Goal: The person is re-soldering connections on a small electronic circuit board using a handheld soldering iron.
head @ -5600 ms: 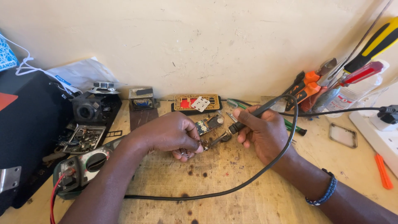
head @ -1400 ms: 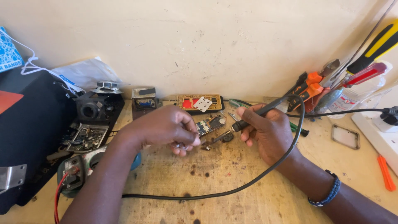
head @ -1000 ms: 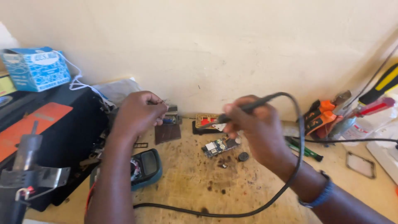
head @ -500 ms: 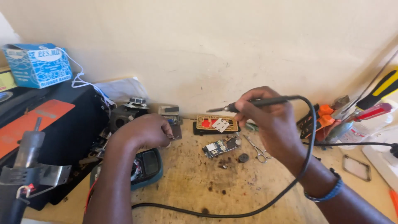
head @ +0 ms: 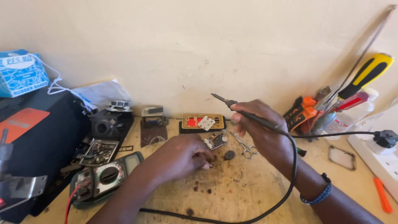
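My right hand (head: 261, 132) grips a black soldering iron (head: 242, 111), raised off the bench with its tip pointing up and to the left. Its black cord (head: 290, 182) loops down toward the front edge. My left hand (head: 180, 155) rests on the stained wooden bench, fingers curled, fingertips close to a small circuit board (head: 215, 140). Whether it pinches something small cannot be seen. A dark round part (head: 229, 155) and small scissors (head: 244, 147) lie between my hands.
A multimeter (head: 103, 178) sits front left beside a black case (head: 37, 141). A yellow-framed board (head: 203, 122) lies by the wall. Pliers and screwdrivers (head: 331, 103) lean at right. A white power strip (head: 379, 159), an orange tool (head: 382, 195) and a blue box (head: 23, 72) are nearby.
My left hand has dropped from the back of the bench to beside the circuit board. My right hand has lifted the iron off the board, tip now up. The camera moved.
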